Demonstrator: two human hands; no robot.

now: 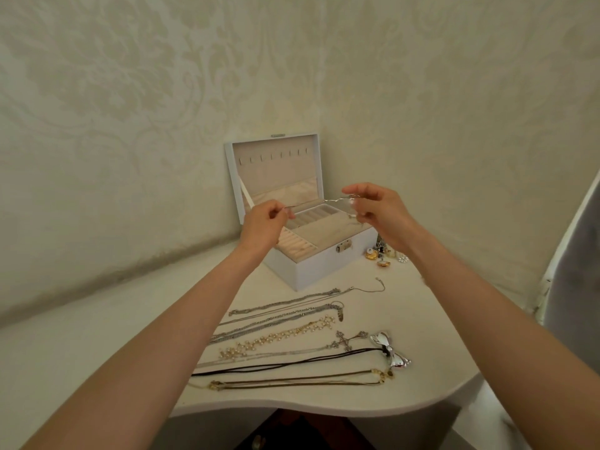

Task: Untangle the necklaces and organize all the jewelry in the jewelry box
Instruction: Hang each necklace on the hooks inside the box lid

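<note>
A thin silver necklace [321, 201] is stretched taut in the air above the open white jewelry box [319, 266]. My left hand [264, 225] pinches its left end and my right hand [378, 211] pinches its right end, where a small clear pendant hangs. The box's lid stands upright with a row of hooks inside. Several necklaces lie side by side on the white table [431, 336] nearer me: silver chains [285, 303], a pearl and gold strand [279, 339], a cross pendant chain [344, 342], a black cord with a silver bow [391, 354], and a gold chain [292, 380].
A small heap of earrings and charms [384, 254] lies to the right of the box. Patterned wallpaper stands close behind the box. The table's curved front edge runs below the necklaces. A grey upholstered edge [574, 287] rises at the far right.
</note>
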